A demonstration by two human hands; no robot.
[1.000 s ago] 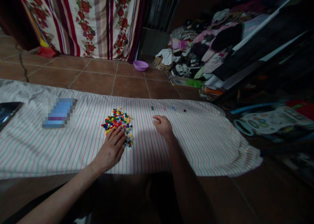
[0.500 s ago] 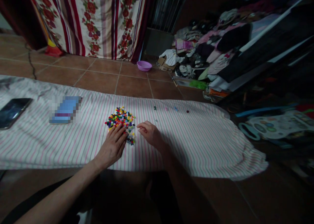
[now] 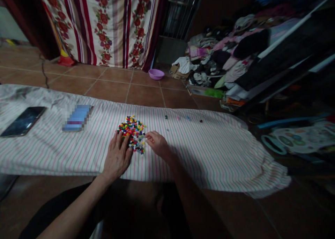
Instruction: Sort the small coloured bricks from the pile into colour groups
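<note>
A heap of small coloured beads (image 3: 132, 130) lies on a pink-striped white cloth (image 3: 209, 151) spread over the floor. My left hand (image 3: 117, 155) rests flat at the near left side of the heap, fingers stretched out and touching the beads. At the heap's right edge my right hand (image 3: 157, 143) has its fingers curled in a pinch among the beads; what it grips is too small to see. Several single beads (image 3: 183, 118) lie apart in a row farther right on the cloth.
A dark phone (image 3: 23, 121) and a blurred blue card (image 3: 77, 117) lie on the cloth's left part. Tiled floor runs beyond, with a purple bowl (image 3: 156, 74), a floral curtain (image 3: 110, 22), piled clothes (image 3: 222, 57) and a toy (image 3: 300, 139) at the right.
My right hand has come back leftward from the open cloth to the heap's right edge. The left hand slid slightly left along the heap. The camera has turned a little left.
</note>
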